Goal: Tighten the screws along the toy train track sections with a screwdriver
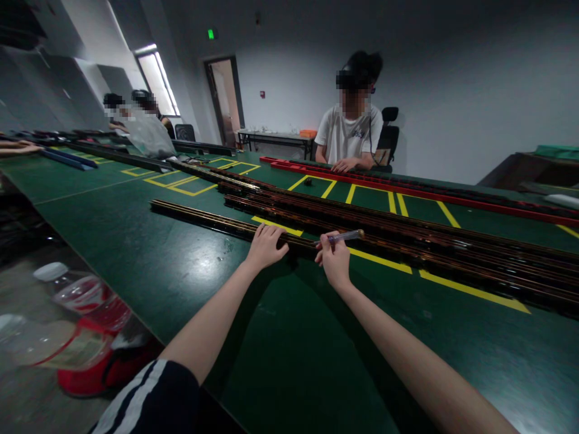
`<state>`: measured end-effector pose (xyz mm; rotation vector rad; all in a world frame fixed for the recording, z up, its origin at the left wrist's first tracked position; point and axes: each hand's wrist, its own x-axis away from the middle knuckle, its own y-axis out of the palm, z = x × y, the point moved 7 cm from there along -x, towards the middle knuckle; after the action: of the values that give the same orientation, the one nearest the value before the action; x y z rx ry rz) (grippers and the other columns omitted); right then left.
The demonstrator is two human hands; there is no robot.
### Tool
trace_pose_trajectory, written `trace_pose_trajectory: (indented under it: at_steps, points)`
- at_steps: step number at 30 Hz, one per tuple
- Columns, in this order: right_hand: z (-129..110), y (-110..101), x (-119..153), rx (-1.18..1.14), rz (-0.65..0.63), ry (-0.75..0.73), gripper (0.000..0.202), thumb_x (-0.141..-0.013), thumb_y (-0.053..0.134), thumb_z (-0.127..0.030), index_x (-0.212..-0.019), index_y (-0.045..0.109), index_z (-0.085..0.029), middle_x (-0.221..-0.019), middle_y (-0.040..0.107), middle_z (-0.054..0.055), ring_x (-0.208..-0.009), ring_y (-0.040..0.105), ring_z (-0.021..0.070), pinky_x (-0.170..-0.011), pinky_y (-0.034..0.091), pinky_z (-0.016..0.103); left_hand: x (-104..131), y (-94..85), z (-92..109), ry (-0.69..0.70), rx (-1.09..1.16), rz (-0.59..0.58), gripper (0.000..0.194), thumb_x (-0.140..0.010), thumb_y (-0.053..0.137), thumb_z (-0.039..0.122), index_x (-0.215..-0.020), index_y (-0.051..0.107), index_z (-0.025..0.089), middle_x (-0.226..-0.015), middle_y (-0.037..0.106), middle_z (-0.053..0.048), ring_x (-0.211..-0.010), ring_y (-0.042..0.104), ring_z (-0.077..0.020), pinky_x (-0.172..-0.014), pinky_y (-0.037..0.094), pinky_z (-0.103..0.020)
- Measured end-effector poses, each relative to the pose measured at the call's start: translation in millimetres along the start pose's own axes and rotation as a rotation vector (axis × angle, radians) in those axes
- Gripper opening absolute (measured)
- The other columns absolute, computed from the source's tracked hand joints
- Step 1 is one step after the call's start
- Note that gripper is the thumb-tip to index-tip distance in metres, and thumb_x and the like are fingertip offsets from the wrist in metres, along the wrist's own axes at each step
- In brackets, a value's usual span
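A long dark metal rail (205, 218) with brassy edges lies across the green table in front of me. My left hand (266, 246) is laid over it, fingers curved across the top and thumb toward the right, holding it against the table. Just to the right, my right hand (335, 259) is closed round a slim screwdriver-like tool (346, 236) with a clear purplish handle and brownish end. The tool's thin end points left, close to the rail; whether it touches is hard to tell. Beyond both hands lies a bundle of similar dark rails (407, 232).
Yellow tape lines (384, 263) mark the green table (289, 337). A long red rail (434, 196) runs along the far side, where a person (350, 132) sits. Plastic bottles (85, 289) stand below the left edge. A clear plastic bag (151, 135) lies farther back among more rails.
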<state>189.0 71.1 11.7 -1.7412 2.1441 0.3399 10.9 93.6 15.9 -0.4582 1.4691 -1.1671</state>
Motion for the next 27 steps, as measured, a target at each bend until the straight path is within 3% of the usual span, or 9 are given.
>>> trace_pose_trajectory:
  at_steps: [11, 27]
  points:
    - [4.1, -0.7, -4.4, -0.041, -0.106, 0.018, 0.035, -0.084, 0.05, -0.055, -0.081, 0.046, -0.02, -0.06, 0.058, -0.005, -0.032, 0.048, 0.0065, -0.026, 0.031, 0.014, 0.0, 5.6, -1.6, 0.031, -0.023, -0.015, 0.034, -0.083, 0.05, 0.03, -0.114, 0.059, 0.021, -0.107, 0.061, -0.008, -0.108, 0.054, -0.0239, -0.109, 0.031, -0.043]
    - [-0.3, 0.1, -2.7, 0.02, -0.072, -0.036, 0.033, -0.086, 0.048, -0.052, -0.08, 0.047, -0.02, -0.064, 0.058, -0.003, -0.034, 0.051, 0.0069, -0.028, 0.036, 0.015, -0.6, 5.4, 2.7, 0.059, -0.105, 0.009, 0.029, -0.086, 0.048, 0.026, -0.111, 0.06, 0.019, -0.108, 0.064, -0.008, -0.107, 0.055, -0.0251, -0.108, 0.032, -0.043]
